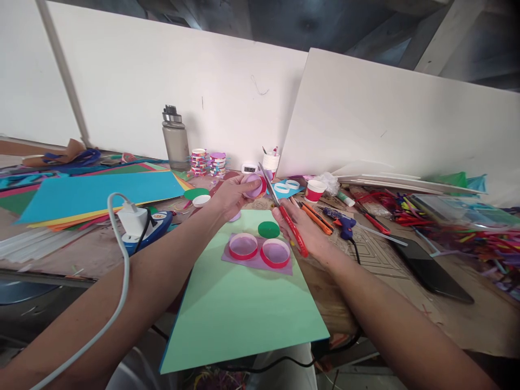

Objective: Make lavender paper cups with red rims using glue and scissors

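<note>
My left hand (234,196) is closed on a small round piece with a purple face and a red rim (254,186), held up above the table. In my right hand (298,225) is a pair of red-handled scissors (289,221), blades pointing up and away, close beside the round piece. Below, on a light green sheet (244,319), lies a purple paper piece (260,261) bearing two red-and-white rings (242,247). A green disc (268,229) rests just behind them.
To the left are stacked coloured sheets (101,192) and a white plug (134,219) whose cable crosses my left forearm. A bottle (176,141) stands at the back. On the right lie a blue glue gun (345,226), an orange cutter (314,218), a paper cup (314,191) and a black phone (433,270).
</note>
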